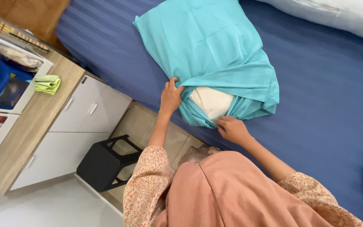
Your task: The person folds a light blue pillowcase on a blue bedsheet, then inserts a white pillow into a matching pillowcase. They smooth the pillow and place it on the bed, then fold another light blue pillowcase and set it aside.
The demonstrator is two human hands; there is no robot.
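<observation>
Both hands grip the open end of the teal pillowcase (215,59) on the blue bed (324,105) — left hand (171,97) and right hand (232,129), fingers closed on bunched fabric — leaving the cream pillow (211,102) exposed between them.

My left hand (171,97) gripped the bunched open edge of the turquoise cotton pillowcase (215,50), while my right hand (232,129) pinched its lower hem. Between them showed the cream-white end of the pillow (211,102), partly sheathed. The bundle lay on the dark blue striped bedsheet (316,109). To the left stood a white cabinet with a wooden top (38,122), bearing a folded lime-green cloth (47,84); a black plastic stool (103,164) stood just beside it.
</observation>
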